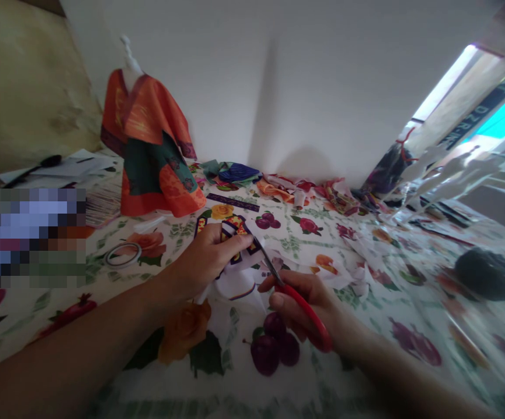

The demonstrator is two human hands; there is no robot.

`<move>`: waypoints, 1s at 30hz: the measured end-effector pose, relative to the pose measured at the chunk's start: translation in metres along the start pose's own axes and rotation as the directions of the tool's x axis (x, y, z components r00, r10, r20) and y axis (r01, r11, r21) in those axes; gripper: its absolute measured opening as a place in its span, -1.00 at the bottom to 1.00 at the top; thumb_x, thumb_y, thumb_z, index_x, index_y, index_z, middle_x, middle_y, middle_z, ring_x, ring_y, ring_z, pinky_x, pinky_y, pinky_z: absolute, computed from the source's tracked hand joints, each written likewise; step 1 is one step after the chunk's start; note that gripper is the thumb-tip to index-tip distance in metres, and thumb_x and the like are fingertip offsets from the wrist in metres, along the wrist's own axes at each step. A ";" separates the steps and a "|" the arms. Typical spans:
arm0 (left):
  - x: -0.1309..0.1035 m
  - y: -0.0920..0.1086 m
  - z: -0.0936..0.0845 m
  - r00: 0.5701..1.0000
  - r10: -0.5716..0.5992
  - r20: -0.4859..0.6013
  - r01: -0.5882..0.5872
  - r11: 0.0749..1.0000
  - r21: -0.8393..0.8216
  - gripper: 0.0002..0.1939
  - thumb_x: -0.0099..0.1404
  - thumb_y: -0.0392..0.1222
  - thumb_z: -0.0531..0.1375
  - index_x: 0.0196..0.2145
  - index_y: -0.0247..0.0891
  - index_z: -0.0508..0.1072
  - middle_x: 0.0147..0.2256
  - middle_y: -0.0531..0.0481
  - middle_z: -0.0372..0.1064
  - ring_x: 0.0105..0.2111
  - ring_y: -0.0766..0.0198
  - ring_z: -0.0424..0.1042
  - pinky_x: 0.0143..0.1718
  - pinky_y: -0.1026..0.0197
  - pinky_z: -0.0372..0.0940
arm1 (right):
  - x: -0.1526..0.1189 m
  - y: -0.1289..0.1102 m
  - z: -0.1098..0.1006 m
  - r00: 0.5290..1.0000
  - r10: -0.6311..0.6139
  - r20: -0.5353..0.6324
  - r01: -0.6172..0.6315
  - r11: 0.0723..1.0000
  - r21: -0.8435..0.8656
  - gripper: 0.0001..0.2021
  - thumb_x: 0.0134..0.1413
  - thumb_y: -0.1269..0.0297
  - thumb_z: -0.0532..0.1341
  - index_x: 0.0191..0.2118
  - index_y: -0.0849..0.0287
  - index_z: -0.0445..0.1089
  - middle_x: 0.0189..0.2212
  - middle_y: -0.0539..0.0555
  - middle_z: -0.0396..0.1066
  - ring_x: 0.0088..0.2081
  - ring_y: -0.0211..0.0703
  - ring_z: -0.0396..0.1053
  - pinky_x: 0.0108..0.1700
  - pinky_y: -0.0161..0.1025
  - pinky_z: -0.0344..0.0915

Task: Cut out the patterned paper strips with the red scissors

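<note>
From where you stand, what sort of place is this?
Probably a small sewing or craft workspace: a robed figure, bunched cloth pieces, and red-handled scissors in the right hand.

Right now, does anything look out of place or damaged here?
A pixelated patch at the left edge hides whatever lies there, and the yellowish wall above looks blotchy. Nothing stands out around the red-handled scissors.

Left grip (204,256) pinched, right grip (321,298) curled (forearms (112,323) bare)
</note>
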State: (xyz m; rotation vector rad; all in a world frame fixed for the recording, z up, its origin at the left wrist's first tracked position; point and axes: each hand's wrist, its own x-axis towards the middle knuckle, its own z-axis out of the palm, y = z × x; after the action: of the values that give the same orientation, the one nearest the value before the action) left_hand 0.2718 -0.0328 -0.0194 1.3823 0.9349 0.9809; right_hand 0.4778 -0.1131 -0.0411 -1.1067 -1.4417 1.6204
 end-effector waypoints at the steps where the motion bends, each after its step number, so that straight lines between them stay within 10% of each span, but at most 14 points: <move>1: 0.000 0.000 0.000 1.000 -0.011 -0.001 0.011 1.000 -0.006 -0.76 0.19 -0.04 0.31 -0.51 -0.20 0.44 -0.54 0.07 0.39 -0.51 0.25 0.38 -0.48 0.25 0.26 | 0.000 0.000 0.001 1.000 0.001 -0.001 -0.001 1.000 0.007 -0.66 0.34 0.03 0.38 -0.07 0.26 0.49 -0.62 -0.13 0.25 -0.64 -0.40 0.13 -0.62 -0.50 0.06; 30: -0.002 0.004 0.000 0.999 -0.043 -0.012 0.043 0.999 0.012 -0.72 0.16 -0.02 0.33 -0.55 -0.23 0.42 -0.58 0.10 0.32 -0.56 0.34 0.25 -0.52 0.28 0.13 | 0.000 0.003 0.000 1.000 0.024 -0.003 -0.024 1.000 0.010 -0.54 0.26 -0.11 0.40 -0.07 0.24 0.48 -0.63 -0.14 0.25 -0.65 -0.37 0.18 -0.61 -0.47 0.13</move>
State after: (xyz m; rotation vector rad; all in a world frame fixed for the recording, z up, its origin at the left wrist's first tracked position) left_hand 0.2716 -0.0345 -0.0158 1.3627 0.9773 0.9526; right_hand 0.4777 -0.1132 -0.0444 -1.1243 -1.4218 1.6404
